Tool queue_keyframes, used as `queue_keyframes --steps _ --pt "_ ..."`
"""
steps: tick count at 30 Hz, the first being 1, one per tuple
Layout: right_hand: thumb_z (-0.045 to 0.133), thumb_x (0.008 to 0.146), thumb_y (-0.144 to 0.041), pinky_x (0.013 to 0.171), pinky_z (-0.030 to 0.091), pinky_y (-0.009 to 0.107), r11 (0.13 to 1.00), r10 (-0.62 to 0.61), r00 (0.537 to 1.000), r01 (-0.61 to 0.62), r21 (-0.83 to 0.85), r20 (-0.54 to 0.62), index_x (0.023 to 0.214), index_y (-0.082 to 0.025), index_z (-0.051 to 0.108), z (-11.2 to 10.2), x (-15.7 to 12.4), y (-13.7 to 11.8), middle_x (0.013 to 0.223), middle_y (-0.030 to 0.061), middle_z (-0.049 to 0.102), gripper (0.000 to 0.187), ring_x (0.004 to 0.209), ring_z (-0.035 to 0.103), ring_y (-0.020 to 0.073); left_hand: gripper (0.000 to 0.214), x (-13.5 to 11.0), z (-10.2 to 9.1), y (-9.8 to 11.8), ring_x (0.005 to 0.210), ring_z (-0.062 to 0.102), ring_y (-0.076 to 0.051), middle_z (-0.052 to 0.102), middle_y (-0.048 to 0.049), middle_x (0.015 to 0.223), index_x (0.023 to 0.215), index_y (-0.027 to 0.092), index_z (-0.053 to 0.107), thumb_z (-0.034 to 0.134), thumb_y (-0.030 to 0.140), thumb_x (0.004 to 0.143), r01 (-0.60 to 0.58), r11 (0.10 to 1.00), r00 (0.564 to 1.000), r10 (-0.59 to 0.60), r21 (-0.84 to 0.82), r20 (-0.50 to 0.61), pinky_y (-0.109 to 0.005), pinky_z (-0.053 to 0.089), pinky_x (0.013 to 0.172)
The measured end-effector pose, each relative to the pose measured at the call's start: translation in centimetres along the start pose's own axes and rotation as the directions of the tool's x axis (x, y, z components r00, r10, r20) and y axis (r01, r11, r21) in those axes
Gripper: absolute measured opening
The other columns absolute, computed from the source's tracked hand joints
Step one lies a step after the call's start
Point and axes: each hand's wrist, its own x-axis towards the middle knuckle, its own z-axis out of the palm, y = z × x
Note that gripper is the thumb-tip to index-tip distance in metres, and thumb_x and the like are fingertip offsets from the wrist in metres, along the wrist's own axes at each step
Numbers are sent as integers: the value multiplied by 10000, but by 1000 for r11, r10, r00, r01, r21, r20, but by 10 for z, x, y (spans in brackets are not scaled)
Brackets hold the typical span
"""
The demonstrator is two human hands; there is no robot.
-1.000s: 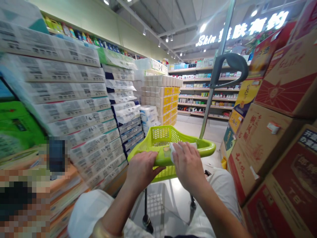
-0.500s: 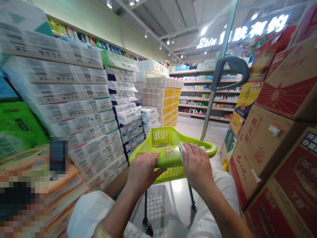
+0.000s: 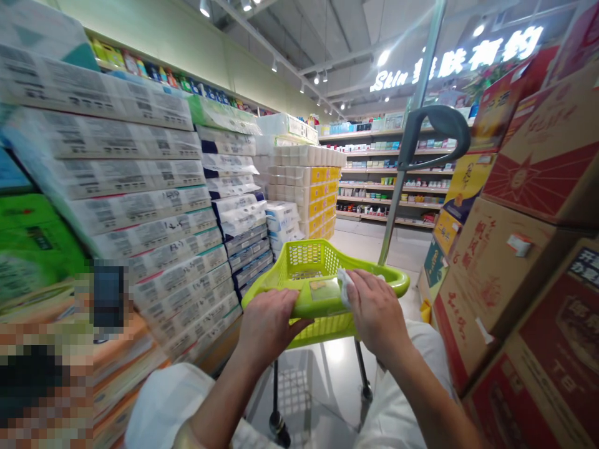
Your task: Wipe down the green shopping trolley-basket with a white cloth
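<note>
In front of my knees stands a lime-green shopping cart (image 3: 306, 255) with a perforated basket and dark wheeled legs. My left hand (image 3: 271, 315) is closed over the left part of its handle (image 3: 322, 307), the thumb below the bar. On the right part of the handle, my right hand (image 3: 374, 305) presses a white cloth or tissue (image 3: 345, 287) against the top. The fingers curl over the bar and hide most of the cloth. Between my hands a pale label (image 3: 321, 288) shows on the handle.
Stacked white paper packs (image 3: 140, 168) line the left. Cartons (image 3: 496, 268) rise close on the right. A metal pole (image 3: 395, 212) with a grey handle (image 3: 412, 137) stands just beyond the cart. Stocked shelves (image 3: 374, 168) cross the back.
The right hand and the cloth have shifted very slightly along the handle. My left hand keeps its hold, and the cart stays in place.
</note>
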Motion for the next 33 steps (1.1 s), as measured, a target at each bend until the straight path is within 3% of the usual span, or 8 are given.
queue_keyframes --steps 2,9,12,16,18,26,30,33 --pt "336 988 -299 1034 332 427 1000 3 1000 -3 -14 -1 1247 -176 583 0 1 -6 1242 100 600 378 1153 504 253 346 0 0 2 767 621 -227 698 -41 824 881 212 615 652 536 767 4 1000 1000 -4 -1 2 -314 395 653" --pt "399 969 -299 1025 340 377 981 -171 979 158 116 114 1215 -233 592 2 11 -60 1215 68 615 320 1147 510 222 261 2 -3 4 757 619 -220 685 -42 782 839 202 610 628 460 802 6 1000 1000 -6 -26 23 -311 386 644" --pt "369 983 -318 996 351 357 988 -140 972 126 84 188 1193 -226 607 -3 22 -47 1181 67 637 331 1104 546 212 300 2 -3 2 754 616 -223 688 -38 794 850 208 612 656 494 773 6 1000 1000 -6 -13 18 -314 388 646" --pt "299 1001 -325 908 384 335 999 25 947 -8 -52 320 1176 -193 614 -13 33 -17 1134 89 651 384 1040 586 215 321 1 -1 1 759 616 -229 691 -32 807 865 213 617 676 509 754 12 1000 1000 -12 -1 14 -319 396 651" --pt "282 1004 -325 877 387 334 994 69 939 -37 -100 336 1179 -181 610 -15 34 -16 1130 107 646 399 1016 591 221 323 0 0 2 766 619 -231 694 -35 821 884 212 619 657 513 770 13 1000 1000 -13 0 5 -321 398 655" --pt "346 987 -310 953 351 354 976 -218 938 207 67 270 1131 -242 610 -3 32 -57 1062 55 659 308 1043 571 205 283 1 1 2 719 611 -223 672 -35 748 807 205 605 643 485 785 3 1000 1000 -3 -4 -3 -319 389 623" --pt "321 994 -333 876 385 339 991 -132 943 135 13 306 1065 -220 645 -6 36 -31 1015 66 673 351 971 600 207 319 0 0 -2 731 615 -220 682 -28 773 842 215 617 685 511 746 -18 1000 1000 18 -7 -15 -312 398 633" --pt "290 1002 -335 844 398 338 996 -58 959 74 -46 279 1158 -200 617 -9 30 -7 1086 89 659 386 992 601 219 326 -1 -1 -4 746 623 -231 683 -31 775 846 216 621 680 522 749 -25 1000 999 25 4 -23 -318 406 634"
